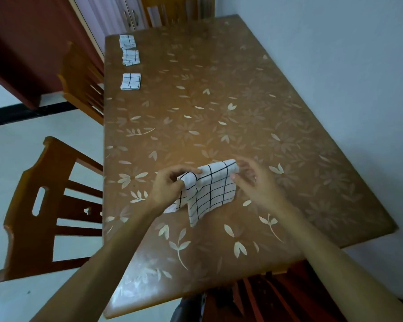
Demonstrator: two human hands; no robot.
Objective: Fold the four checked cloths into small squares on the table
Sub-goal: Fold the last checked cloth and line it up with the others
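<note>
A white cloth with black checks [209, 189] hangs partly folded just above the near part of the brown flowered table [254, 108]. My left hand [170, 184] pinches its left top corner, and my right hand [247, 180] grips its right top edge. One lower corner droops toward the table. Three folded checked squares lie along the table's far left edge: the nearest one [131, 81], the middle one [130, 57] and the farthest one [127, 41].
A wooden chair [49, 205] stands at the table's near left, another chair [82, 82] farther along the left side, and a third chair [163, 10] at the far end. A pale wall [335, 54] runs along the table's right side.
</note>
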